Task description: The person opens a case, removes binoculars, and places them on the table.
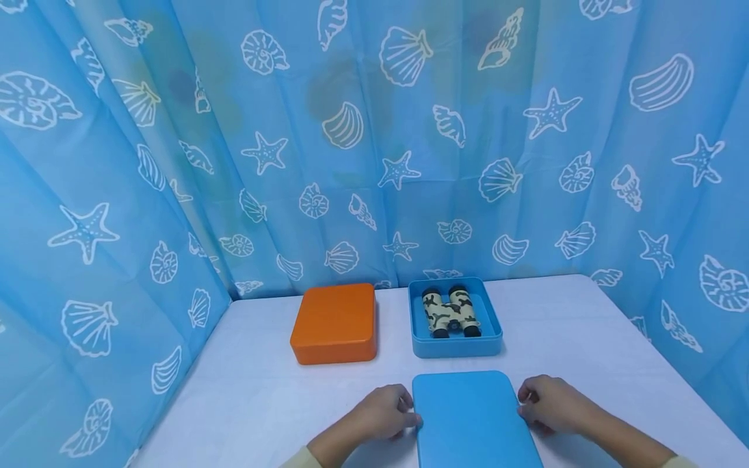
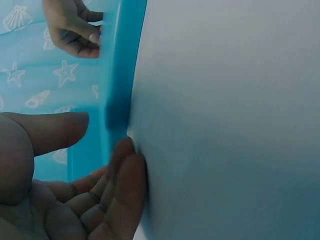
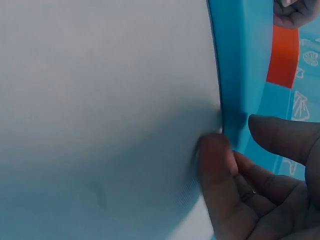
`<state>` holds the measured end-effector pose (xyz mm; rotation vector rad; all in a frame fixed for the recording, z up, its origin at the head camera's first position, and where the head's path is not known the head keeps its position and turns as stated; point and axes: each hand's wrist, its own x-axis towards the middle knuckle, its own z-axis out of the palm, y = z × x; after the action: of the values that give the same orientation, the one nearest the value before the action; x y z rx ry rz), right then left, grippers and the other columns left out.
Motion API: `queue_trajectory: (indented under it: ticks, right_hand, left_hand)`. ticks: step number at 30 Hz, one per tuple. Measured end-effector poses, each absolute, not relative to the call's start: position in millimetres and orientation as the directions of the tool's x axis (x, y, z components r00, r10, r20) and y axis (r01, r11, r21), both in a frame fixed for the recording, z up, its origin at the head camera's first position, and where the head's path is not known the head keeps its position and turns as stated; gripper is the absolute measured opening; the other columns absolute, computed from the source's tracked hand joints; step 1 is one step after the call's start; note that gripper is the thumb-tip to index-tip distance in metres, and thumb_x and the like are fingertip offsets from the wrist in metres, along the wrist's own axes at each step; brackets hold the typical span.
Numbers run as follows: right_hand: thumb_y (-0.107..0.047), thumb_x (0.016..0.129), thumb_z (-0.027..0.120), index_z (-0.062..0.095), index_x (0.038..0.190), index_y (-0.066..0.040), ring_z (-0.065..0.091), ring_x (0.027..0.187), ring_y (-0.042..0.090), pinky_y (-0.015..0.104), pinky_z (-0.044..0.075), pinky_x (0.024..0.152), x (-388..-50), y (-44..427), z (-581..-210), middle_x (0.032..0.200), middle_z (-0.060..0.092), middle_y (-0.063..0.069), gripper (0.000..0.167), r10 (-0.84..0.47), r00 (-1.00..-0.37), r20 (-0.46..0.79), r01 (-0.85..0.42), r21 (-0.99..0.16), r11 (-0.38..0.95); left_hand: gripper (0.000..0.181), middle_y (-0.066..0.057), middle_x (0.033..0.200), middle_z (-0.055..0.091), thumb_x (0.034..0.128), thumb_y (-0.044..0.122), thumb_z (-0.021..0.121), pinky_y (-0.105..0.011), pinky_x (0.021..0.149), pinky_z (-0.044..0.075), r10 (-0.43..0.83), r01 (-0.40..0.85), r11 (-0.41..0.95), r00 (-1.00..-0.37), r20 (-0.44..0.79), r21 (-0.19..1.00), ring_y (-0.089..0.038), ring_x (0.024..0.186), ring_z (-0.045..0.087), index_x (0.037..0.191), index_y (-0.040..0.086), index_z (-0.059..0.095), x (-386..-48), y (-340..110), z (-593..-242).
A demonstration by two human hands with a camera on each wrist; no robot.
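Observation:
A blue box lid point(image 1: 471, 422) with rounded corners lies at the front of the white table, top side up. My left hand point(image 1: 386, 411) pinches its left edge, thumb above and fingertips low at the rim, as the left wrist view shows on the lid's side wall point(image 2: 126, 65). On the opposite edge my right hand point(image 1: 552, 404) holds the rim the same way, its fingers point(image 3: 216, 155) at the lower edge. Just behind the lid stands an open blue box point(image 1: 456, 349). Camouflage-patterned toy binoculars point(image 1: 452, 311) lie inside it.
Left of the open box stands an orange box point(image 1: 335, 318) with its top covered. The white tablecloth point(image 1: 251, 383) spreads around these things. A blue curtain point(image 1: 374, 162) with white shells and starfish hangs behind and at both sides.

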<state>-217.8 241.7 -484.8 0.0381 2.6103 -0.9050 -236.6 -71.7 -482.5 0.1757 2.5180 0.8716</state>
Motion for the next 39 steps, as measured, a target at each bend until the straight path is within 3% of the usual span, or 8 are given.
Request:
queue_trajectory:
  ticks: [6, 9, 12, 16, 20, 24, 29, 39]
  right_hand:
    - [-0.017, 0.088, 0.072, 0.067, 0.108, 0.001, 0.059, 0.073, 0.016, 0.037, 0.055, 0.065, -233, 242, -465, 0.083, 0.063, 0.002, 0.028, -0.105, -0.979, -0.176, -0.014, -0.456, 0.89]
    - [-0.017, 0.088, 0.072, 0.067, 0.111, 0.002, 0.061, 0.076, 0.02, 0.038, 0.056, 0.065, -241, 238, -455, 0.087, 0.065, 0.006, 0.031, -0.109, -0.992, -0.06, -0.076, -0.404, 0.912]
    - [-0.017, 0.088, 0.071, 0.066, 0.113, 0.004, 0.065, 0.083, 0.028, 0.042, 0.057, 0.066, -248, 233, -447, 0.094, 0.067, 0.012, 0.033, -0.123, -0.99, 0.071, -0.14, -0.356, 0.924]
    - [-0.018, 0.088, 0.071, 0.066, 0.114, 0.005, 0.065, 0.093, 0.036, 0.049, 0.056, 0.072, -260, 225, -440, 0.101, 0.066, 0.019, 0.035, -0.161, -0.96, 0.23, -0.224, -0.278, 0.934]
    - [-0.02, 0.087, 0.072, 0.065, 0.115, 0.006, 0.064, 0.093, 0.035, 0.049, 0.055, 0.077, -284, 218, -436, 0.102, 0.064, 0.02, 0.038, -0.235, -0.919, 0.316, -0.296, -0.16, 0.942]
    - [-0.022, 0.088, 0.072, 0.065, 0.115, 0.005, 0.063, 0.088, 0.032, 0.046, 0.054, 0.076, -315, 210, -436, 0.098, 0.062, 0.017, 0.039, -0.306, -0.899, 0.312, -0.338, -0.053, 0.94]
    - [-0.027, 0.091, 0.068, 0.064, 0.116, 0.0, 0.059, 0.091, 0.031, 0.046, 0.052, 0.08, -345, 197, -442, 0.1, 0.059, 0.014, 0.037, -0.36, -0.912, 0.196, -0.367, 0.0, 0.93]
    - [-0.039, 0.088, 0.072, 0.054, 0.136, -0.002, 0.044, 0.125, 0.045, 0.056, 0.041, 0.099, -370, 179, -460, 0.139, 0.044, 0.025, 0.063, -0.351, -0.935, 0.056, -0.352, -0.008, 0.936]
  left_hand:
    - [0.044, -0.002, 0.099, 0.065, 0.0872, 0.039, 0.072, -0.041, 0.074, 0.056, 0.32, 0.199, 0.836, -0.934, -0.16, 0.511, -0.017, 0.084, 0.06, 0.12, 0.012, 0.063, -261, -72, -473]
    - [0.054, -0.003, 0.118, 0.063, 0.0895, 0.046, 0.068, -0.038, 0.083, 0.055, 0.361, 0.335, 0.871, -0.932, -0.005, 0.359, -0.017, 0.099, 0.06, 0.131, 0.012, 0.058, -274, -68, -471]
    - [0.064, -0.005, 0.134, 0.056, 0.0923, 0.052, 0.06, -0.036, 0.094, 0.05, 0.436, 0.45, 0.877, -0.893, 0.111, 0.168, -0.019, 0.118, 0.054, 0.139, 0.01, 0.051, -287, -61, -470]
    - [0.071, -0.008, 0.146, 0.046, 0.0965, 0.057, 0.048, -0.038, 0.106, 0.038, 0.52, 0.525, 0.851, -0.841, 0.152, -0.009, -0.023, 0.133, 0.043, 0.146, 0.006, 0.042, -303, -52, -471]
    - [0.077, -0.009, 0.154, 0.034, 0.0976, 0.063, 0.034, -0.042, 0.113, 0.027, 0.519, 0.517, 0.855, -0.847, 0.117, -0.049, -0.027, 0.142, 0.029, 0.151, 0.007, 0.033, -321, -44, -473]
    - [0.083, -0.01, 0.159, 0.024, 0.0964, 0.067, 0.027, -0.045, 0.115, 0.02, 0.491, 0.489, 0.871, -0.867, 0.088, -0.046, -0.028, 0.145, 0.019, 0.154, 0.007, 0.026, -337, -35, -473]
    - [0.091, -0.01, 0.161, 0.016, 0.093, 0.072, 0.027, -0.045, 0.117, 0.013, 0.439, 0.439, 0.898, -0.898, 0.01, -0.005, -0.028, 0.147, 0.01, 0.155, 0.006, 0.021, -349, -32, -476]
    - [0.093, -0.009, 0.162, 0.013, 0.092, 0.073, 0.026, -0.044, 0.117, 0.013, 0.43, 0.43, 0.903, -0.903, -0.015, 0.013, -0.026, 0.147, 0.008, 0.156, 0.006, 0.017, -348, -31, -479]
